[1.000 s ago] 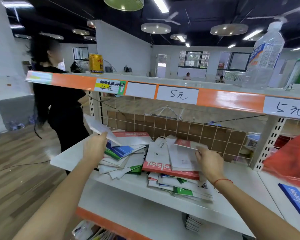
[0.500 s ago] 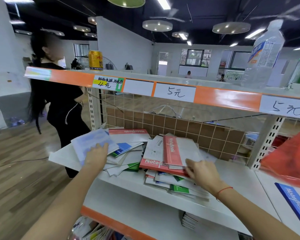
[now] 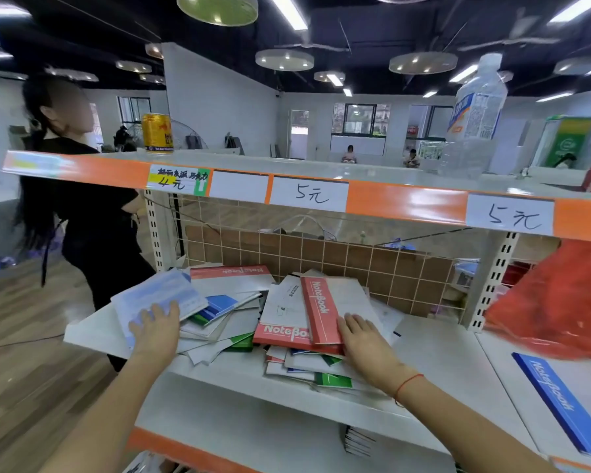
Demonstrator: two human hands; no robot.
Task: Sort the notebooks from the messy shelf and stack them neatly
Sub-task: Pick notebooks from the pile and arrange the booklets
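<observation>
Red-banded notebooks (image 3: pixel 321 312) topped a pile of white, blue and green covers (image 3: pixel 219 308), beside a pale blue-lined notebook (image 3: pixel 157 295), on a white shelf (image 3: pixel 434 356) edged above by an orange price strip (image 3: pixel 406 203); behind stood a brown grid-lined backing (image 3: pixel 321 254), with a gold can (image 3: pixel 157 133) and a red bag (image 3: pixel 553 302).

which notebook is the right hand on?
The red-spined notebook on top of the right pile, its "NoteBook" strip running away from the camera. The right hand lies flat on it. The other red notebook lies beneath, its title facing the camera.
</observation>
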